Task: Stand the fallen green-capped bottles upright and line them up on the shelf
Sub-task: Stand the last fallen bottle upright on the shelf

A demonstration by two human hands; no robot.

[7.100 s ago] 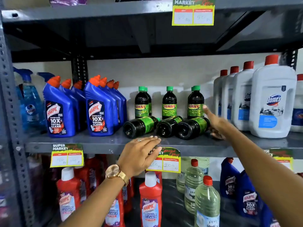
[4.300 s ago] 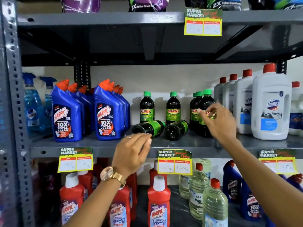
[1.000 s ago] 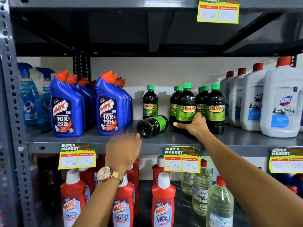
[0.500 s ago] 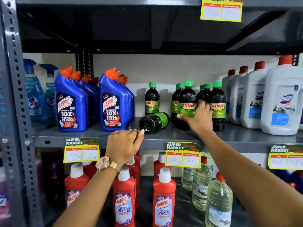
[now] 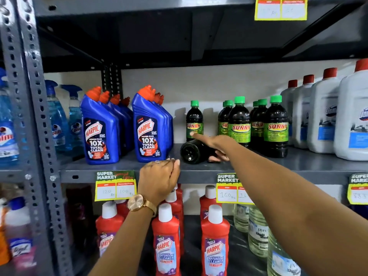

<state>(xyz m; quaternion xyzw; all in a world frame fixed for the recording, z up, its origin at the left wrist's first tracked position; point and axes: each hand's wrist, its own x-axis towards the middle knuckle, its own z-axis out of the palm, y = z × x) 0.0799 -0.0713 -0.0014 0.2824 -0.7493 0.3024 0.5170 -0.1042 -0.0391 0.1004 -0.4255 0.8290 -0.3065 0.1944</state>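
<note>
One dark green-capped bottle (image 5: 190, 152) lies on its side on the grey shelf (image 5: 288, 163), base toward me, its cap hidden. My right hand (image 5: 218, 142) is spread over it, one finger stretched above it and the others reaching around its right side. Several more of these bottles stand upright: a lone one (image 5: 194, 124) behind the fallen one, and two short rows (image 5: 239, 126) (image 5: 276, 129) to its right. My left hand (image 5: 159, 177) rests at the shelf's front edge with curled fingers, holding nothing.
Blue Harpic bottles (image 5: 148, 134) stand close on the left of the fallen bottle, white Domex jugs (image 5: 322, 116) to the right of the rows. Price tags (image 5: 115, 186) hang on the shelf edge. Red Harpic bottles (image 5: 166, 242) fill the shelf below.
Two of three fallen bottles now stand in front of the back ones. My right hand has left the upright middle bottle and moved left onto the last fallen one. My left hand stays at the edge.
</note>
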